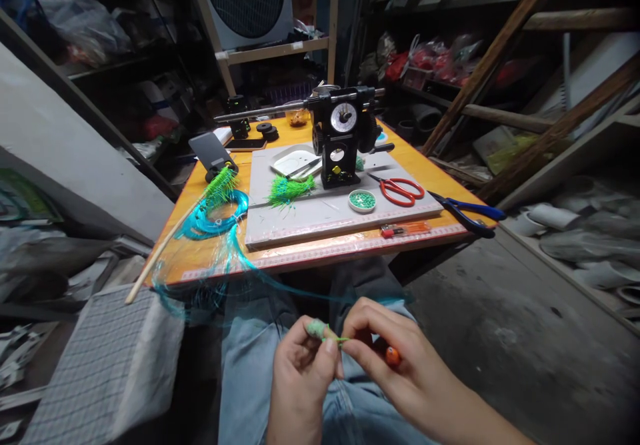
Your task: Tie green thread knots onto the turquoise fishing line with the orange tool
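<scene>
Over my lap, my left hand [307, 372] is closed, thumb and index finger pinching a thin bright green strand [342, 340]. Pale green wrapping [316, 328] covers the tip of its index finger. My right hand [393, 352] pinches the strand's other end, close to the left fingertips. An orange-ended object [393, 356] is tucked in the right palm; its kind is mostly hidden. A clear blue line [295, 287] runs from a blue coil [225, 215] on the table toward my hands; where it ends I cannot make out.
On the table's grey board [300, 228] are a black winding machine [343, 138], green bristly strands [290, 190], a dish of green beads [362, 200] and red-handled scissors [401, 190]. Blue-handled pliers [467, 213] lie right; a wooden stick [167, 242] overhangs the left edge.
</scene>
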### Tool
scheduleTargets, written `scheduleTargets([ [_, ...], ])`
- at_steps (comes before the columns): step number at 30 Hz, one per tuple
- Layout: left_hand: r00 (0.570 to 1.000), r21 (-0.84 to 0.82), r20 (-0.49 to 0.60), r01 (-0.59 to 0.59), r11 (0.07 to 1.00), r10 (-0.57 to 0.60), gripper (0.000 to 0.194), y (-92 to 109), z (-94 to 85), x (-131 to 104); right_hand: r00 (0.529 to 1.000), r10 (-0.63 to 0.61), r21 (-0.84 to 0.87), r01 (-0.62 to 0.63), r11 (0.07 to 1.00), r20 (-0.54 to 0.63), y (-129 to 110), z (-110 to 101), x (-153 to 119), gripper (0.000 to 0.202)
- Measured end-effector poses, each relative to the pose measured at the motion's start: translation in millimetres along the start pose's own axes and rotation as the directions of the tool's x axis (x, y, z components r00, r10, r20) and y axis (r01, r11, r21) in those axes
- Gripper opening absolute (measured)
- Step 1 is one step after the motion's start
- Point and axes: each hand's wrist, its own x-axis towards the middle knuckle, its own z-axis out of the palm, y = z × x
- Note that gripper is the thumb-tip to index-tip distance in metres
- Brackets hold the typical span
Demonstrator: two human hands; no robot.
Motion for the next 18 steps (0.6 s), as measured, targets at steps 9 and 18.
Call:
scheduleTargets([
  [9, 0.984, 0.159, -0.045, -0.164, 0.973, 0.173, 0.018, 2.1, -11.8, 4.5, 0.994, 0.053, -0.144, -0.039, 0.989, 0.092, -4.6, -3.6, -13.3, 0.021],
  [18, 0.986, 0.283, -0.042, -0.146, 0.948, 0.164, 0.022, 0.4, -3.7, -2.1, 0.993, 0.119, 0.053, -0.118, 0.992, -0.015, 2.4, 9.1, -7.4, 0.017],
])
